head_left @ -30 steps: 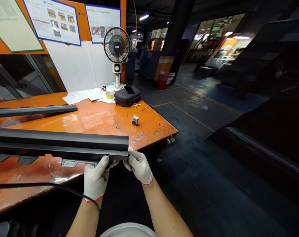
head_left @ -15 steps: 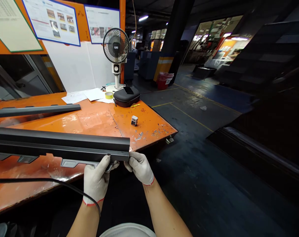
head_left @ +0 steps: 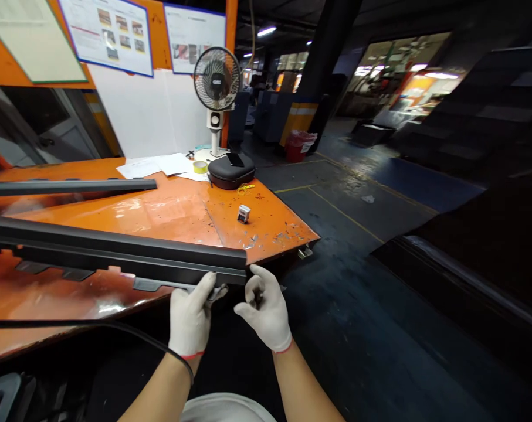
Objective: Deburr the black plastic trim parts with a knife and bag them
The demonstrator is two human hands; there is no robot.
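A long black plastic trim strip (head_left: 129, 247) with tabs along its lower edge reaches from the left border to near the middle of the view. My left hand (head_left: 190, 316), in a white glove, grips its lower edge close to the right end, thumb on the front face. My right hand (head_left: 268, 308), also gloved, is just off that end, fingers curved and thumb apart. I see nothing held in it. A black cable (head_left: 98, 321) runs from the left and passes over my left wrist.
Another dark strip (head_left: 72, 186) lies on the orange table (head_left: 169, 205). A small white-and-black box (head_left: 243, 214), black case (head_left: 231, 171) with a phone (head_left: 234, 159), yellow tape roll (head_left: 200, 167), papers (head_left: 138, 167) and fan (head_left: 216, 79) are there too. Beyond the table's right edge is dark floor.
My right hand has let go of the strip's end and opened, moving slightly right and down. The strip, with my left hand still on it, appears further right in the view.
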